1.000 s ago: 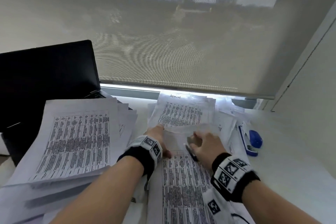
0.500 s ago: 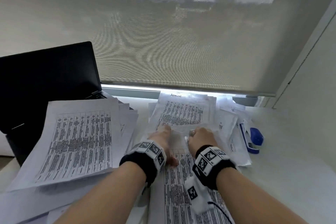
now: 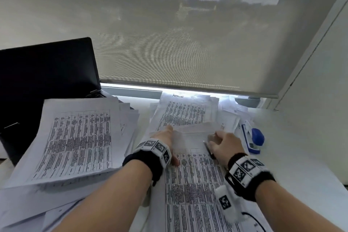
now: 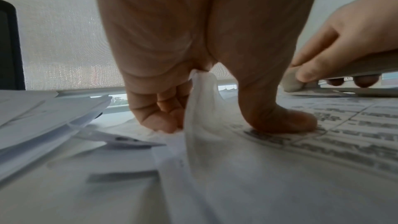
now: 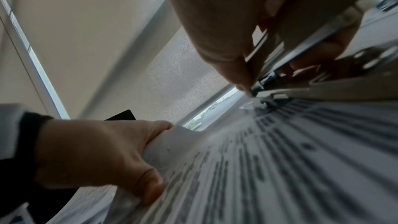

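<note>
Head: left hand (image 3: 164, 136) pins printed sheets (image 3: 190, 175) under its thumb, presumably against slip. Left wrist: its fingers (image 4: 155, 118) pinch turned-back page (image 4: 200, 108) clear. Right wrist: right hand (image 5: 215, 23) clasps stapler (image 5: 336, 85), mouth at sheets' top edge beyond that thumb.

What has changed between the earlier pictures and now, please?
The right hand, gripping the grey stapler, slid left toward the left hand, then back right along the folded-back sheet. The left hand keeps pinching that sheet; the paper stack, laptop and blue stapler stayed put.
</note>
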Motion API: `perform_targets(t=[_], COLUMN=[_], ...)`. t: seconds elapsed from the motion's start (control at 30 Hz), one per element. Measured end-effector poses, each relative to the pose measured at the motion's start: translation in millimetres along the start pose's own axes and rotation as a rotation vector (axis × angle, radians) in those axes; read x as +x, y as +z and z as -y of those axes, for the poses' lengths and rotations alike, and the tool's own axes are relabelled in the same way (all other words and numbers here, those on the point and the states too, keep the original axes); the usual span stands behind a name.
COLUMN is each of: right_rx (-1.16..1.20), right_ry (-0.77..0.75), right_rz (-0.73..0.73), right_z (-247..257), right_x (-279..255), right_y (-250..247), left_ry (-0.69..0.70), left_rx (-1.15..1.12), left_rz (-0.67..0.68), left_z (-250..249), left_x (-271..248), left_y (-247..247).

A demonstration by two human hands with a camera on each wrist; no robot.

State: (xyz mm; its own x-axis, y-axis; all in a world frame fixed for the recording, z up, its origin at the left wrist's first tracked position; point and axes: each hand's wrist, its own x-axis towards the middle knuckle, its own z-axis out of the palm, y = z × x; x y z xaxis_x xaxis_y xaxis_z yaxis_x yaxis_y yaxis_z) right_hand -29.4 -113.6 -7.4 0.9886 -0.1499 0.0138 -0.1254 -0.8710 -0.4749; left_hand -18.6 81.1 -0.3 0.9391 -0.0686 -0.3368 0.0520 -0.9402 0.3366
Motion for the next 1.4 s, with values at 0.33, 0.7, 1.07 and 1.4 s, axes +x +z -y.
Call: perform_targets(t=[0.33,0.7,1.07,1.4], right_rx=[-0.046,0.064,0.306,0.245], right_ry=[0.079,0.214,0.109,0.179], right_rz=[0.017,-0.008,-0.129,-0.019], right_z=[-4.6,13.8,3.3,-89.4], right_x=[9.0,40.3,35.1,-108.4], right_y=[14.7,28.1,-7.6,-73.5], left_ry=[-0.075,-0.059,-0.049,0.060], left_rx=[-0.174,-0.064,-0.074,-0.186], left_rz=[0.016,0.041,-0.026,-0.285], left_z=[-2.0,-1.8,-5.4,-27.7], left_x=[-5.7,1.2,-8.0,-51.6], left_y=[0.1,0.0,-0.5,-1.1])
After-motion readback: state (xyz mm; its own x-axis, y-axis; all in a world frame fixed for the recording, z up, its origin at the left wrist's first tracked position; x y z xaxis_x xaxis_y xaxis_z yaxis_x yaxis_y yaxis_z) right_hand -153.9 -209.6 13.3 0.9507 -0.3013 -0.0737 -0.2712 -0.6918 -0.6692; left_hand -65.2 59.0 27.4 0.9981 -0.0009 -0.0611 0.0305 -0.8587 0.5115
